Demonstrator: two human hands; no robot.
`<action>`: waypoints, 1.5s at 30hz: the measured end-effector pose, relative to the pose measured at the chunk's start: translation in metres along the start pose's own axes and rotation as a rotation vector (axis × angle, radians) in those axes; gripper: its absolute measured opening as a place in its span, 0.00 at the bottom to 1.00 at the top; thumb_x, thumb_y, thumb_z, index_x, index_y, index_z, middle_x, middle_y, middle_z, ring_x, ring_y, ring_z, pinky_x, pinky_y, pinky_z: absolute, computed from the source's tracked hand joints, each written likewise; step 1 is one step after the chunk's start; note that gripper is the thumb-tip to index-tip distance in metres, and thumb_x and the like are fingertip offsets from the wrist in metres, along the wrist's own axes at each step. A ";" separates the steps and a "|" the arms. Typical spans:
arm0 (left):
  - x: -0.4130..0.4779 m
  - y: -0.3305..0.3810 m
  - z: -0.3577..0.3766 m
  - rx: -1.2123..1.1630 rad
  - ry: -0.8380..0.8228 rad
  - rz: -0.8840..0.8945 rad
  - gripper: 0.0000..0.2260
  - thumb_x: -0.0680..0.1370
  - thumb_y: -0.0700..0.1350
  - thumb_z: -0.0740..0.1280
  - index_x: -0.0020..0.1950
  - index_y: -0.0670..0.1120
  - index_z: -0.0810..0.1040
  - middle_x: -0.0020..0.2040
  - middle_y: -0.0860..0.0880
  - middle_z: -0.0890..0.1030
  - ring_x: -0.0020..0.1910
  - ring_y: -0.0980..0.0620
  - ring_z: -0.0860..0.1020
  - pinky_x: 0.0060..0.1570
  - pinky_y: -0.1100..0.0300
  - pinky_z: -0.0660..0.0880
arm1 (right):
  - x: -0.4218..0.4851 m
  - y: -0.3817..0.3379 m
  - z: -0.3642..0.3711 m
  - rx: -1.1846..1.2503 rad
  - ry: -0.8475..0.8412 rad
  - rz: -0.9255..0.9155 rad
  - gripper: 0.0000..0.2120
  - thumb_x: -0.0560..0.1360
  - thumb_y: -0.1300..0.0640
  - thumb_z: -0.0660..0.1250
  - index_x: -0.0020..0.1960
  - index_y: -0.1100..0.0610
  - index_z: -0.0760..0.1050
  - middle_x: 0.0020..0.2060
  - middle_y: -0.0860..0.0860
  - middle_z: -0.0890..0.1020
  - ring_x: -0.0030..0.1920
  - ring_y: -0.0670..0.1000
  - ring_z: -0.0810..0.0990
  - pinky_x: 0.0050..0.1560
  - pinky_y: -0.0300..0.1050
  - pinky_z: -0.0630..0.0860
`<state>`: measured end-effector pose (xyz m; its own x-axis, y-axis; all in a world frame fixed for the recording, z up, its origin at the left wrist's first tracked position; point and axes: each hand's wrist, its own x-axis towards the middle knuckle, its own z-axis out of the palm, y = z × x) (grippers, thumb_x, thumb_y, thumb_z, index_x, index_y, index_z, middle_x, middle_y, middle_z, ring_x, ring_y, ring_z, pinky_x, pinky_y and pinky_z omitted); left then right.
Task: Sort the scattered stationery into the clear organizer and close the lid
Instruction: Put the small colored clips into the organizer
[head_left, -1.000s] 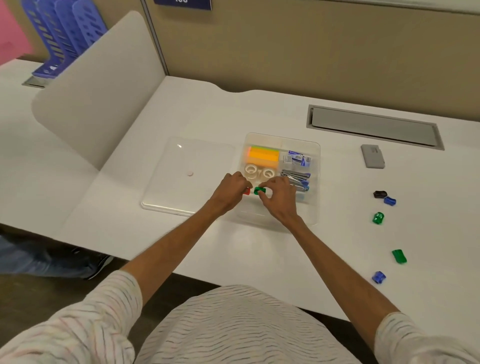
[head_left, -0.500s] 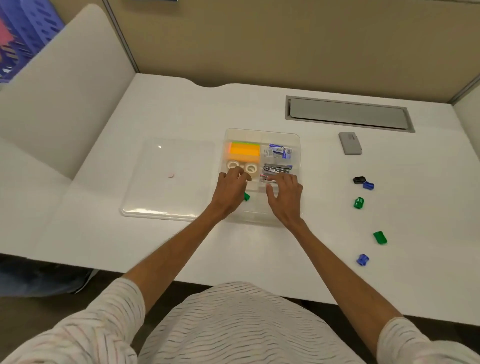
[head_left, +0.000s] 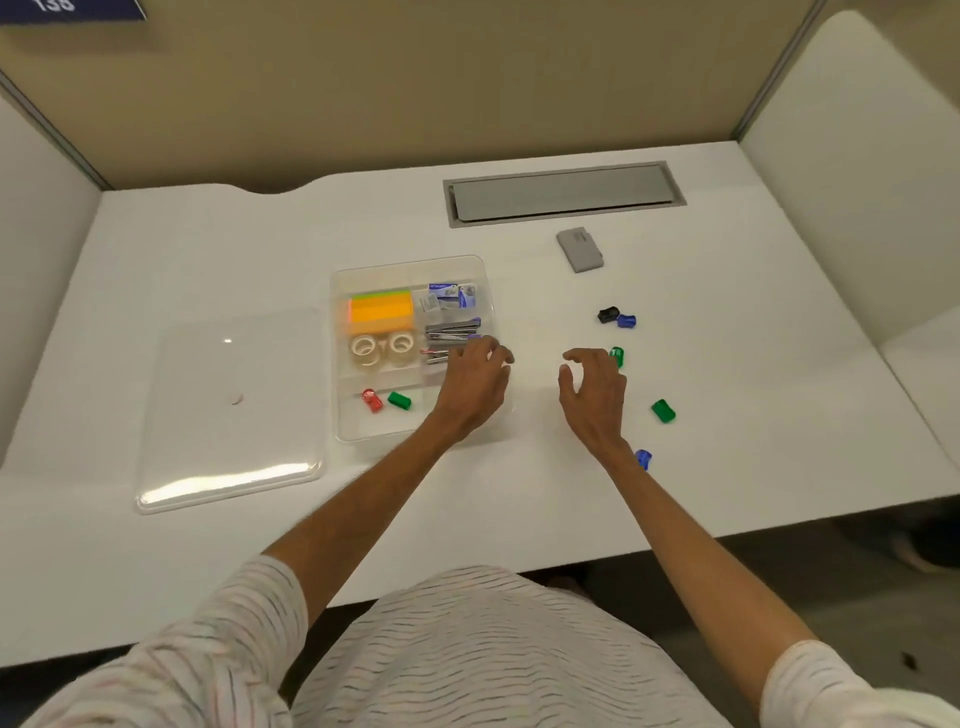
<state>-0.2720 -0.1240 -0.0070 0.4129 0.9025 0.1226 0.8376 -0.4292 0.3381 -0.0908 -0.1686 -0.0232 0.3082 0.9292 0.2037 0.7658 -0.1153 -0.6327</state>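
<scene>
Blue sharpener (head_left: 643, 459) just nearer than right grip (head_left: 595, 397), fingers spread and empty over worktop (head_left: 519, 493), left grip (head_left: 475, 389) loosely curled, holding nothing, over right edge of clear organizer (head_left: 358, 428), lid (head_left: 228, 415) lying left of it, green sharpener (head_left: 616, 357) just beyond right grip's fingertips

Lid (head_left: 228, 410) left of organizer (head_left: 410, 267); sharpeners (head_left: 663, 410) right.

Single head-worn wide view, steeply down over the white desk (head_left: 218, 249)
</scene>
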 end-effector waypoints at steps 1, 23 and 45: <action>0.003 0.007 0.004 0.000 -0.009 0.017 0.11 0.81 0.44 0.60 0.61 0.47 0.76 0.62 0.46 0.76 0.64 0.47 0.71 0.62 0.50 0.66 | -0.001 0.008 -0.006 -0.014 0.005 0.025 0.09 0.77 0.58 0.63 0.57 0.54 0.76 0.57 0.48 0.79 0.59 0.51 0.74 0.53 0.43 0.64; 0.066 0.114 0.078 -0.222 -0.386 -0.146 0.27 0.80 0.46 0.63 0.76 0.45 0.57 0.70 0.43 0.71 0.66 0.44 0.72 0.64 0.50 0.72 | -0.001 0.134 -0.078 -0.063 -0.202 0.292 0.18 0.75 0.56 0.69 0.63 0.55 0.71 0.56 0.52 0.77 0.58 0.51 0.74 0.55 0.45 0.74; 0.096 0.122 0.079 -0.169 -0.343 -0.178 0.17 0.80 0.51 0.64 0.66 0.47 0.68 0.60 0.45 0.77 0.56 0.45 0.76 0.54 0.51 0.74 | 0.048 0.133 -0.075 -0.002 -0.284 0.241 0.20 0.77 0.57 0.66 0.67 0.53 0.70 0.52 0.51 0.78 0.55 0.51 0.77 0.57 0.46 0.74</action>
<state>-0.1022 -0.0925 -0.0277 0.3860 0.8852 -0.2596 0.8481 -0.2298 0.4774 0.0681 -0.1662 -0.0410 0.3111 0.9356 -0.1667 0.6915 -0.3432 -0.6356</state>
